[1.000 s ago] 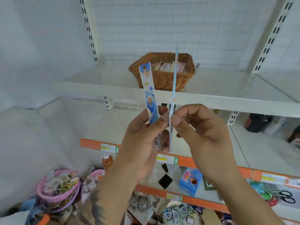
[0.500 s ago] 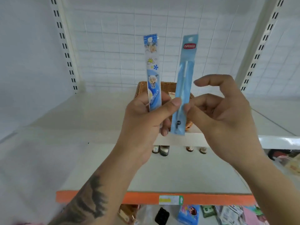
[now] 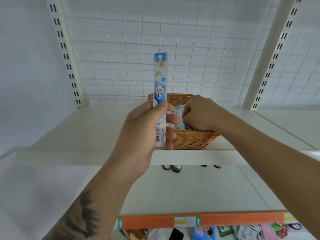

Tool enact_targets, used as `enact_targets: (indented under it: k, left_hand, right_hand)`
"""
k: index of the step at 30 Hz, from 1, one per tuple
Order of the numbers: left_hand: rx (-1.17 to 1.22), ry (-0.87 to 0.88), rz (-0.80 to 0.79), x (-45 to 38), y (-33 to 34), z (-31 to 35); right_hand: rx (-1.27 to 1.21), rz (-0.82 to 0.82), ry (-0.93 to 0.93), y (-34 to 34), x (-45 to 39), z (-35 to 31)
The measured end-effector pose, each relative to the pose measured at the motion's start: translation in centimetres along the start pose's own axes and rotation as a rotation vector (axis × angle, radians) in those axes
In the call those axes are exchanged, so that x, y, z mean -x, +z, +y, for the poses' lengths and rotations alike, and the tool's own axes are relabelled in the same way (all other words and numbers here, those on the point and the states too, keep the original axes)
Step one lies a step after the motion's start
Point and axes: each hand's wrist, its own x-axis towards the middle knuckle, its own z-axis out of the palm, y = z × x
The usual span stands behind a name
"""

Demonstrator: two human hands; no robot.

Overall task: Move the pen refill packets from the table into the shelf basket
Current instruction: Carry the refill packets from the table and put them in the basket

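Observation:
My left hand [image 3: 147, 129] holds a long blue-and-white cartoon refill packet [image 3: 160, 87] upright, thumb across its front, just left of the wicker basket [image 3: 192, 139] on the white shelf. My right hand [image 3: 200, 115] reaches down into the basket with its fingers curled round a light blue refill packet [image 3: 180, 116], which lies low among other packets inside. Most of that blue packet is hidden by my fingers.
The basket stands near the front edge of the white upper shelf [image 3: 190, 157]. A wire grid back panel [image 3: 173, 49] rises behind it. Small bottles [image 3: 173, 168] stand on the shelf below. An orange-edged shelf [image 3: 216, 220] with mixed goods sits at the bottom.
My right hand has moved forward and down into the basket with the light blue packet. My left hand keeps the cartoon packet upright. The view has moved closer to the shelf.

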Motion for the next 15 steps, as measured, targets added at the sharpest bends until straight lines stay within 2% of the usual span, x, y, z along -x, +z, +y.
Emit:
enact_targets:
  k: [4,7,11,15]
  left_hand:
    - [-0.004,0.019,0.034,1.2,0.2,0.2]
    - [-0.027,0.004,0.076,1.6,0.5,0.4]
    - [-0.065,-0.083,0.107,1.6,1.1,0.3]
    - [-0.042,-0.118,0.028,2.0,2.0,-0.3]
  right_hand:
    - [0.088,0.022,-0.028,0.1,0.0,0.2]
    - [0.060,0.122,-0.055,-0.3,0.5,0.6]
    - [-0.167,0.371,-0.195,-1.5,3.2,0.7]
    - [-0.605,0.575,-0.377,-0.8,8.7,0.6]
